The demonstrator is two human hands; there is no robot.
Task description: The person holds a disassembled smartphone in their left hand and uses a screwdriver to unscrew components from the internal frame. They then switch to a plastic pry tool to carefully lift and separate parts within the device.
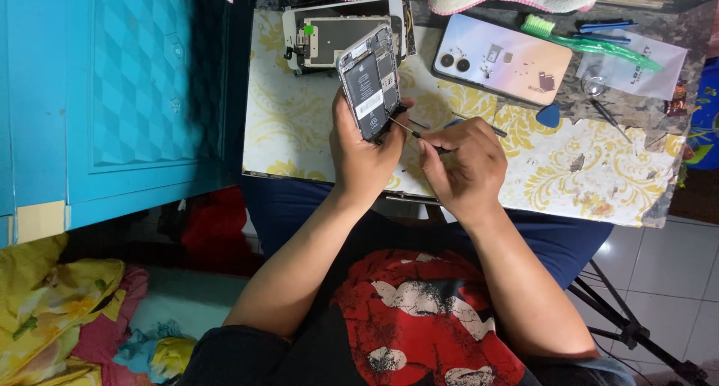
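Observation:
My left hand (362, 152) grips the lower end of an opened phone body (369, 81), held upright and tilted with its battery and circuit boards facing me. My right hand (466, 163) pinches a thin metal tool (405, 128) whose tip touches the lower edge of the open phone. Both hands hover over a small table with a white and yellow floral cover (299, 124). Behind the held phone lies a detached white screen panel (333, 26) with a smaller inner frame on it.
A pale pink phone back cover (503, 60) lies at the back right, with a blue pick (548, 116), a green toothbrush (592, 41) and small tools nearby. A blue cabinet (112, 94) stands left. A tripod leg (629, 326) is lower right.

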